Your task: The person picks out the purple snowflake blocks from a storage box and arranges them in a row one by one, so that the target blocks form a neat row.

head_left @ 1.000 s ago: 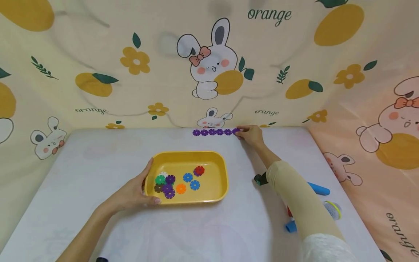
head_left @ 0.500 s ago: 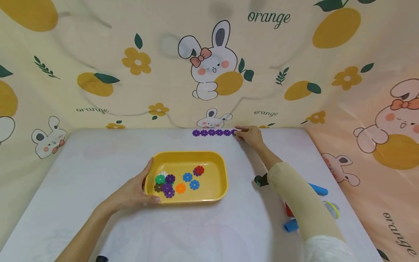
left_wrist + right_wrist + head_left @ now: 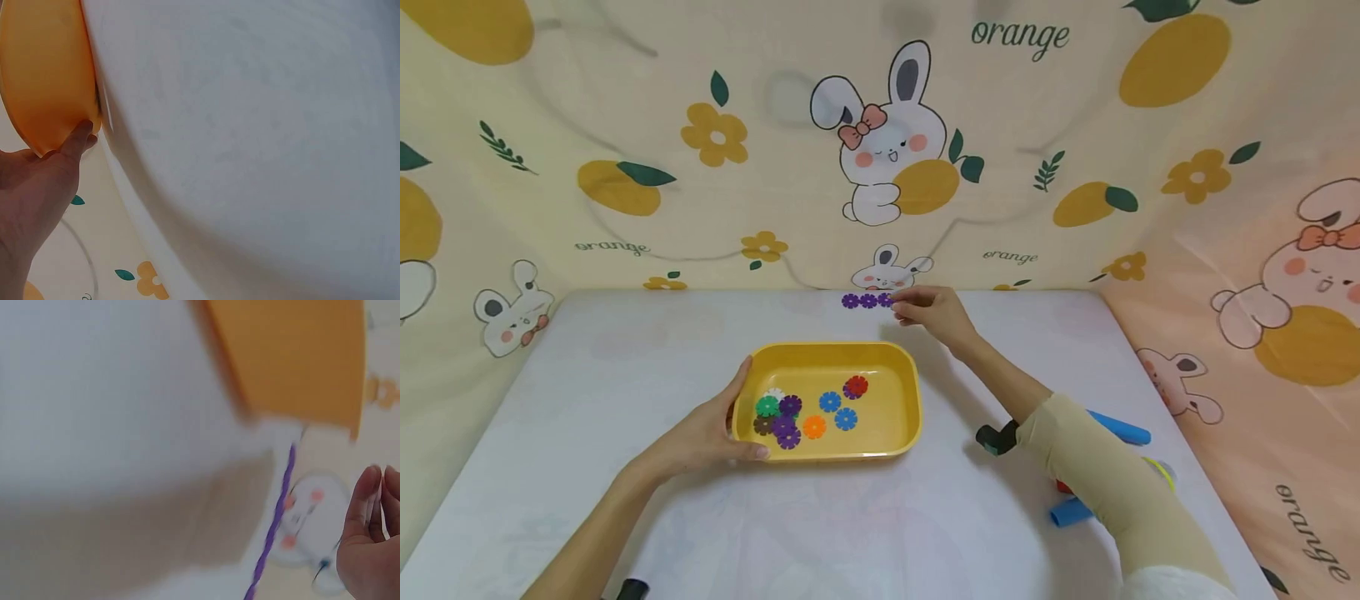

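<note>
From the head view, the left hand (image 3: pixel 703 437) grips the near-left corner of the yellow tray (image 3: pixel 895 367), thumb over its rim. The right hand (image 3: pixel 934 312), fingers loosely extended and empty, hovers over the purple disc row (image 3: pixel 867 301). The right wrist view shows that row (image 3: pixel 275 519) edge-on, blurred.

Head view overlooks the table; wrist views share the yellow tray (image 3: pixel 901 360).

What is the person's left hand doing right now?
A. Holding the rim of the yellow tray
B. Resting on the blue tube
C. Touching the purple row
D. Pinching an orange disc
A: the left hand grips the near-left rim of the yellow tray, thumb on the edge.
</note>
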A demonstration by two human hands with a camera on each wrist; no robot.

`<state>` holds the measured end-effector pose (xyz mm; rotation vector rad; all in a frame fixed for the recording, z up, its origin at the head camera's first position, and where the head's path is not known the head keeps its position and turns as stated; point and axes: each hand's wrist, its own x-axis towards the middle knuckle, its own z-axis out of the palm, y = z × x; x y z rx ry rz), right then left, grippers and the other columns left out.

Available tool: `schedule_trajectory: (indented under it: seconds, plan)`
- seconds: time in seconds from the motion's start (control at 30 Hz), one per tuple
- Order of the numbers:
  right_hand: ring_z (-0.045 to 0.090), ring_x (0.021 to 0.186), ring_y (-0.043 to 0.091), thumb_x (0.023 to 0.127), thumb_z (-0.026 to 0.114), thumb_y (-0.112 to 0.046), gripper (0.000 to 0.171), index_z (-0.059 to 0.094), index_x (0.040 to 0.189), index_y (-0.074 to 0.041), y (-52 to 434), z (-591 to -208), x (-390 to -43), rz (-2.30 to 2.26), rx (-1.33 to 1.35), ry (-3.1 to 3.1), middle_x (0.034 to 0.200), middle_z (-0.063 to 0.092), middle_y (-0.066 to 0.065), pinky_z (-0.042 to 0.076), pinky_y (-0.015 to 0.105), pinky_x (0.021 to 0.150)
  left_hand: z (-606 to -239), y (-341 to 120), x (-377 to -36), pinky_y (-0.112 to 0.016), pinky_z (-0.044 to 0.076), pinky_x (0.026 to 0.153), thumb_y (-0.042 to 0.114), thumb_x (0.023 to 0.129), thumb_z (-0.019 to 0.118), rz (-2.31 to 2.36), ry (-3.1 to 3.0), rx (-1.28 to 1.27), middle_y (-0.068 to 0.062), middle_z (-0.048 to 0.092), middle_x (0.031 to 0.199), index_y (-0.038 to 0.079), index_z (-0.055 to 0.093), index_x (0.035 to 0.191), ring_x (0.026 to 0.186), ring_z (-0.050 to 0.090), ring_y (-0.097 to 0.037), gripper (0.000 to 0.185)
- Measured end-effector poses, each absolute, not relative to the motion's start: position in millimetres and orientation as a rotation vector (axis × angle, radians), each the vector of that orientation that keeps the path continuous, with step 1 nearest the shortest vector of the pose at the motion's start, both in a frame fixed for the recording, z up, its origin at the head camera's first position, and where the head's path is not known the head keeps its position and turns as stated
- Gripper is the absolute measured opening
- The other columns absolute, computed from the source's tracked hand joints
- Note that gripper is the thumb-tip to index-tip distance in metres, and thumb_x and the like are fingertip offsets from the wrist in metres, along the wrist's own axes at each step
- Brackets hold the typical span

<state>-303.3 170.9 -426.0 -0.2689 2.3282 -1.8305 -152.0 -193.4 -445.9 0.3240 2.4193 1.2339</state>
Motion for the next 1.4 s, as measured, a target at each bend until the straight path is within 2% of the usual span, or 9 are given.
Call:
schedule_trajectory:
  seconds: [0.13, 0.27, 0.37, 0.47, 0.63, 0.83, 0.93, 1.17, 1.4]
  plan:
    - [0.066, 0.099, 0.043, 0.093, 0.071, -0.012, 0.026, 0.071, 0.115, 0.002, 149, -419, -286, -1.781, -0.369, 2.29, 0.109, 0.07, 0.023, 0.06, 0.036, 0.082, -445, -193, -152, -0.059, 0.028, 0.114, 0.04, 0.074, 0.087, 1.239, 2.415, 0.324, -0.019, 0.008, 0.165, 0.021, -0.009, 0.16, 0.145, 0.025, -0.044, 0.131]
    - [0.07, 0.095, 0.036, 0.093, 0.07, -0.012, 0.025, 0.072, 0.115, 0.0, 129, -415, -270, -1.722, -0.449, 2.244, 0.104, 0.073, 0.017, 0.059, 0.042, 0.084, -445, -192, -152, -0.059, 0.027, 0.114, 0.039, 0.074, 0.088, 1.246, 2.407, 0.321, -0.02, 0.007, 0.165, 0.021, -0.01, 0.16, 0.145, 0.025, -0.045, 0.131]
    - [0.07, 0.095, 0.037, 0.093, 0.07, -0.012, 0.025, 0.072, 0.115, 0.0, 115, -417, -260, -1.671, -0.506, 2.207, 0.1, 0.074, 0.011, 0.058, 0.048, 0.086, -445, -192, -152, -0.059, 0.027, 0.114, 0.038, 0.074, 0.088, 1.251, 2.4, 0.313, -0.02, 0.006, 0.165, 0.021, -0.01, 0.16, 0.145, 0.024, -0.045, 0.131]
    - [0.07, 0.096, 0.037, 0.093, 0.071, -0.014, 0.025, 0.073, 0.115, -0.003, 102, -421, -252, -1.594, -0.545, 2.193, 0.1, 0.075, 0.007, 0.057, 0.048, 0.086, -444, -191, -152, -0.059, 0.028, 0.114, 0.039, 0.074, 0.087, 1.244, 2.398, 0.307, -0.02, 0.007, 0.165, 0.021, -0.01, 0.16, 0.145, 0.024, -0.045, 0.13]
    - [0.071, 0.099, 0.027, 0.092, 0.072, -0.013, 0.023, 0.075, 0.113, -0.006, 81, -431, -242, -1.476, -0.578, 2.184, 0.106, 0.075, 0.01, 0.058, 0.037, 0.086, -443, -191, -153, -0.06, 0.025, 0.114, 0.039, 0.076, 0.086, 1.234, 2.4, 0.322, -0.02, 0.006, 0.165, 0.021, -0.011, 0.159, 0.146, 0.021, -0.047, 0.129]
    - [0.07, 0.086, 0.007, 0.09, 0.073, -0.008, 0.023, 0.074, 0.113, -0.002, 56, -446, -235, -1.347, -0.683, 2.227, 0.105, 0.075, 0.007, 0.057, 0.021, 0.078, -444, -193, -153, -0.063, 0.022, 0.114, 0.038, 0.076, 0.086, 1.247, 2.408, 0.353, -0.022, 0.006, 0.164, 0.021, -0.01, 0.159, 0.146, 0.018, -0.048, 0.129]
    - [0.069, 0.081, 0.005, 0.088, 0.075, -0.005, 0.024, 0.074, 0.112, -0.001, 47, -454, -232, -1.292, -0.724, 2.257, 0.102, 0.076, 0.006, 0.057, 0.019, 0.075, -445, -193, -152, -0.063, 0.023, 0.114, 0.037, 0.075, 0.087, 1.248, 2.409, 0.354, -0.023, 0.007, 0.164, 0.021, -0.01, 0.159, 0.145, 0.019, -0.049, 0.129]
    - [0.061, 0.08, 0.002, 0.082, 0.083, -0.011, 0.025, 0.077, 0.106, -0.009, 37, -468, -227, -1.101, -0.79, 2.41, 0.092, 0.073, -0.006, 0.052, 0.013, 0.074, -444, -193, -149, -0.062, 0.023, 0.114, 0.037, 0.076, 0.086, 1.246, 2.397, 0.338, -0.023, 0.006, 0.164, 0.021, -0.011, 0.159, 0.145, 0.019, -0.049, 0.129]
    - [0.056, 0.081, 0.004, 0.08, 0.084, -0.012, 0.023, 0.076, 0.103, -0.013, 31, -469, -227, -0.997, -0.88, 2.483, 0.088, 0.068, -0.008, 0.049, 0.013, 0.074, -441, -194, -150, -0.062, 0.023, 0.114, 0.036, 0.076, 0.087, 1.267, 2.39, 0.346, -0.023, 0.006, 0.164, 0.021, -0.01, 0.159, 0.145, 0.017, -0.049, 0.129]
